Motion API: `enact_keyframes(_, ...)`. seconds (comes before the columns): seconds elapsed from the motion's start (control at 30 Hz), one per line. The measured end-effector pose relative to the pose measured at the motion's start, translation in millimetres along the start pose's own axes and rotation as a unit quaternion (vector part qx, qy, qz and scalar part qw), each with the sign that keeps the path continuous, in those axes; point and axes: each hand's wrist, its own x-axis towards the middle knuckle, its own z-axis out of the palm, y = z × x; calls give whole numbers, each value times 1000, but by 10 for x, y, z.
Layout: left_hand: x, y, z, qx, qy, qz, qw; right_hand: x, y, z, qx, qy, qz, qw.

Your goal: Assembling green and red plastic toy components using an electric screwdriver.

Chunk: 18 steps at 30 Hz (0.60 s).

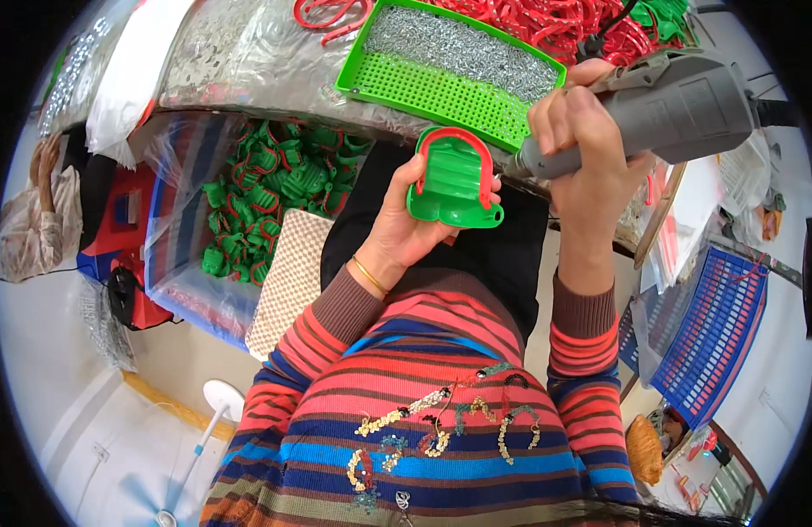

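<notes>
My left hand (pixel 399 220) is closed around a small green plastic scoop-shaped piece (pixel 454 180) with a red curved strap along its rim. The piece is tilted so that its ribbed hollow faces up. In my right hand (pixel 583 132) is a grey electric screwdriver (pixel 674 105), its body leaning up to the right. The tool's nose points left at the red strap's right side. Whether its bit touches the strap, I cannot tell.
A bright green tray (pixel 393 92) of small silver screws lies on the bench. Red straps (pixel 511 19) are heaped behind it. At left, a blue crate (pixel 160 237) holds many green-and-red pieces. A blue basket (pixel 711 334) stands at right. Another person's hand (pixel 46 171) shows far left.
</notes>
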Motion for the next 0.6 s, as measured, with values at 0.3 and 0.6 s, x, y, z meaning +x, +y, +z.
enact_keyframes(0.3,-77,-22,69,18,-11,11,1000,-213,-38,38,-3,7,19,1000)
enact_keyframes(0.6,-95,-30,85,4,-18,4,1000,-254,-26,12,-1,-14,20,1000)
